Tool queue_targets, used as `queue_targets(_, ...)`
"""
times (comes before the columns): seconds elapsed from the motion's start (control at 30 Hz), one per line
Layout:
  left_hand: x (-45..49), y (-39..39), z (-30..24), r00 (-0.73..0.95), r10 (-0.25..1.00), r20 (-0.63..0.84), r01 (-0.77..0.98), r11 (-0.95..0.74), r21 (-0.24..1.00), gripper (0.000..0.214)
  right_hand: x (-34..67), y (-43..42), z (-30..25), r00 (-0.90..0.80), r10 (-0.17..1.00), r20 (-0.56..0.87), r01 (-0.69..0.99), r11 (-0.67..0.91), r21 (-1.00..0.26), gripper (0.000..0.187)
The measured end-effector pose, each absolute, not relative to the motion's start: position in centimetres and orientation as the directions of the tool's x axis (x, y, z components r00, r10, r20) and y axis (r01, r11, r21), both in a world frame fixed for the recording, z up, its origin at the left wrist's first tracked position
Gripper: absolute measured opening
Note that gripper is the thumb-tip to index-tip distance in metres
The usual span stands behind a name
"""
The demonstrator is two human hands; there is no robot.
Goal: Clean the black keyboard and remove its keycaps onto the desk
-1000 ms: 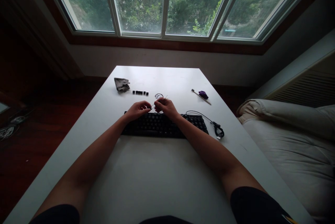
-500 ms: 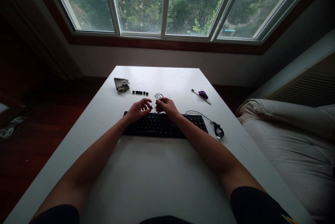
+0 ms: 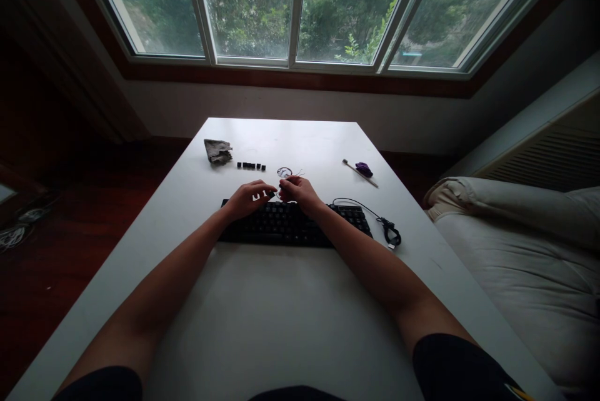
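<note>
A black keyboard lies across the white table. My left hand hovers over its far edge with fingers curled, pinching a small black keycap at the fingertips. My right hand is beside it, closed on a thin wire keycap puller whose loop sticks out behind the fingers. The two hands nearly touch above the keyboard's top row. A short row of loose black keycaps sits just beyond the left hand.
A crumpled grey cloth lies at the far left of the table. A brush with a purple object rests at the far right. The keyboard's coiled cable trails right. A padded white seat stands to the right; windows lie ahead.
My left hand has shifted slightly right, with its fingers reaching toward the right hand and the keycap. The right hand has barely moved.
</note>
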State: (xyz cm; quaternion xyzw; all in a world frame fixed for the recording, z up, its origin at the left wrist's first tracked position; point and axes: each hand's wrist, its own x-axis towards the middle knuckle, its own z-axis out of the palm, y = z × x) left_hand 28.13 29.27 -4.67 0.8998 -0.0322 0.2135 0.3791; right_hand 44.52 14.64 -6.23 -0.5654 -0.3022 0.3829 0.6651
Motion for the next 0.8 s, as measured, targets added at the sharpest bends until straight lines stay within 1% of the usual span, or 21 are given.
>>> queue_targets(0.23, 28.21, 29.5, -4.7, 0.922, 0.086, 0.377, -0.202, -0.725, 0.659, 0.024, 44.52, 14.53, -5.98, 0.511, 0.858, -0.046, -0.173, 0.05, -0.984, 0.044)
queue_targets(0.4, 28.2, 29.14, -4.51, 0.924, 0.087, 0.372, -0.211, -0.696, 0.686, 0.024, 44.65, 14.61, -6.15, 0.512, 0.858, -0.034, -0.16, 0.056, -0.985, 0.044)
queue_targets(0.5, 28.17, 28.91, -4.45, 0.93, 0.118, 0.348, -0.184, -0.671, 0.718, 0.025, 44.64, 14.66, -6.2, 0.52, 0.854, -0.031, -0.154, 0.059, -0.986, 0.045)
queue_targets(0.67, 28.2, 29.02, -4.66, 0.921, 0.184, 0.344, -0.158, -0.629, 0.761, 0.034, 44.49, 14.62, -5.98, 0.527, 0.85, -0.017, -0.149, 0.073, -0.986, 0.046)
queue_targets(0.8, 28.37, 29.35, -5.14, 0.915, 0.22, 0.339, -0.165, -0.56, 0.812, 0.03, 44.28, 14.46, -5.62, 0.51, 0.86, -0.003, -0.169, 0.097, -0.981, 0.045)
